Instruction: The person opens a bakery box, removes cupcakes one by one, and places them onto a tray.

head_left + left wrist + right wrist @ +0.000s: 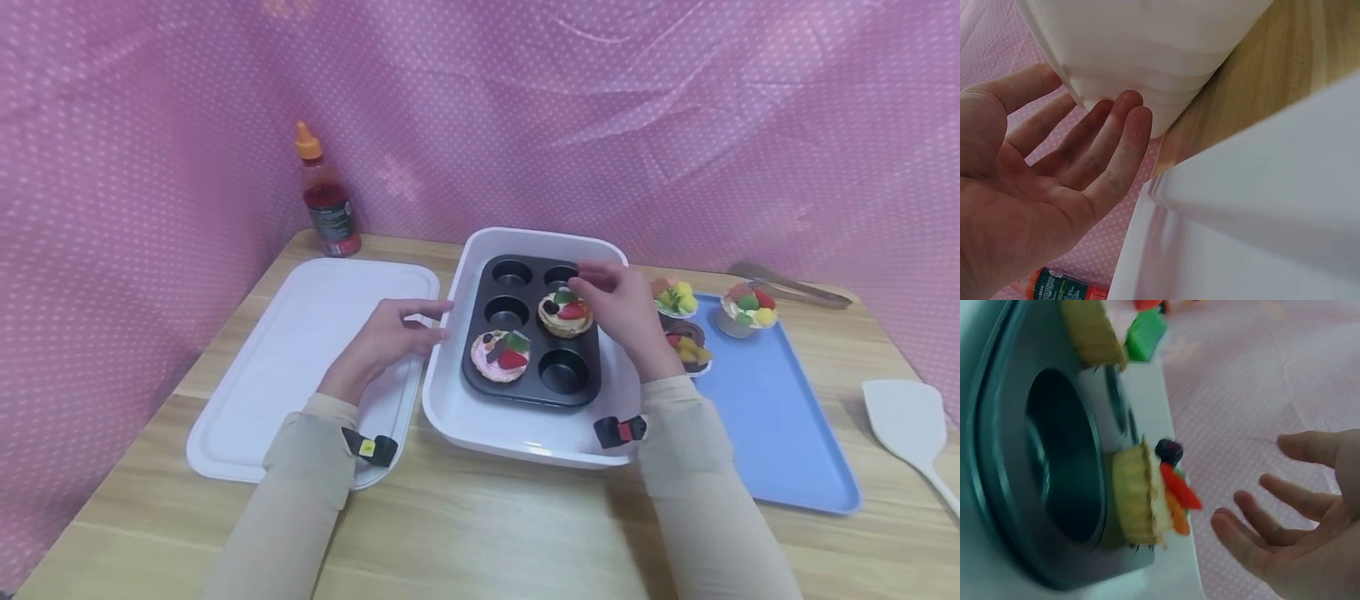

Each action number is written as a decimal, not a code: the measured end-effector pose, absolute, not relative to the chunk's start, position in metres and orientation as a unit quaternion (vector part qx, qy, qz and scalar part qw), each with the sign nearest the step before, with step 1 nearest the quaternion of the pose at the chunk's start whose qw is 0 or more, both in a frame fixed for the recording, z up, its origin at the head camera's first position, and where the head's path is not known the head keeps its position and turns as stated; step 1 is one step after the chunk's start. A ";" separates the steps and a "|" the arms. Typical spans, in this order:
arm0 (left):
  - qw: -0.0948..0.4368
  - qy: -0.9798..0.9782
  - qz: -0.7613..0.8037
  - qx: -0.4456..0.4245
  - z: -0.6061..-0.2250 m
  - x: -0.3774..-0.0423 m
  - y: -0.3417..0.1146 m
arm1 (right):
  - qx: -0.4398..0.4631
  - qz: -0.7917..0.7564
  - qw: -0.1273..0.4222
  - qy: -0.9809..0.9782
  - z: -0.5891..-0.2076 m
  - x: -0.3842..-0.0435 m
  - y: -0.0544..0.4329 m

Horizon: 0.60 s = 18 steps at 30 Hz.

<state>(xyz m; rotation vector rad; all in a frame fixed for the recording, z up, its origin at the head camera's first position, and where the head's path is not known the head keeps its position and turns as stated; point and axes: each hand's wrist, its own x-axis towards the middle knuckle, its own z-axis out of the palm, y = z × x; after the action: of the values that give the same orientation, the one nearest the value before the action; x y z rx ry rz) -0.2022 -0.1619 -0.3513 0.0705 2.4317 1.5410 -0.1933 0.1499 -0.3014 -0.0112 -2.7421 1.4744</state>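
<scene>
A dark muffin tin [534,390] with several cups lies inside a white rectangular tub [480,433]. In its middle right cup sits a fruit tart [564,317] topped with red, green and dark fruit. A pink cream tart [500,358] occupies the front left cup. My right hand [626,312] hovers just beside the fruit tart; the right wrist view shows its fingers [1300,494] spread, holding nothing, with a gap to the tart [1138,497]. At the tub's left wall, my left hand [386,342] has loosely extended fingers [1138,125] right against the outer side.
Left of the tub lies a white tray [300,358], with a sauce bottle [328,200] behind it. On the right, a blue tray [780,425] bears several fruit-topped cups [742,310]. Tongs [795,285] and a white spatula [903,417] lie farther right. Pink cloth [487,125] hangs behind.
</scene>
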 end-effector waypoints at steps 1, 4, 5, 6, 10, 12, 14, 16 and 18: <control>0.131 0.838 0.528 0.023 -0.351 -0.202 -0.162 | -0.004 0.474 0.014 -0.881 -0.303 -0.193 0.151; 0.132 0.842 0.522 0.018 -0.349 -0.201 -0.161 | -0.007 0.472 0.013 -0.881 -0.306 -0.194 0.152; 0.131 0.842 0.522 0.018 -0.349 -0.201 -0.161 | -0.007 0.472 0.013 -0.882 -0.309 -0.195 0.153; 0.132 0.841 0.524 0.018 -0.349 -0.201 -0.162 | -0.006 0.471 0.015 -0.882 -0.311 -0.195 0.153; 0.130 0.837 0.531 0.026 -0.350 -0.202 -0.163 | 0.004 0.466 0.027 -0.884 -0.320 -0.199 0.156; 0.131 0.838 0.529 0.026 -0.351 -0.202 -0.163 | 0.007 0.459 0.024 -0.888 -0.322 -0.200 0.157; 0.132 0.839 0.527 0.025 -0.350 -0.202 -0.162 | 0.006 0.451 0.015 -0.892 -0.324 -0.201 0.157; 0.134 0.841 0.524 0.020 -0.350 -0.202 -0.161 | 0.005 0.441 0.002 -0.897 -0.327 -0.203 0.157; 0.134 0.840 0.525 0.020 -0.351 -0.202 -0.161 | 0.005 0.429 -0.008 -0.903 -0.329 -0.204 0.156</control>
<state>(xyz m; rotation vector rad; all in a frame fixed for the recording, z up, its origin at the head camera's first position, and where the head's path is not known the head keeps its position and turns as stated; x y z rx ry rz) -0.2020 -0.1608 -0.3506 0.0569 2.4347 1.5224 -0.2043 0.1558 -0.3290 0.0145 -2.8513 1.3557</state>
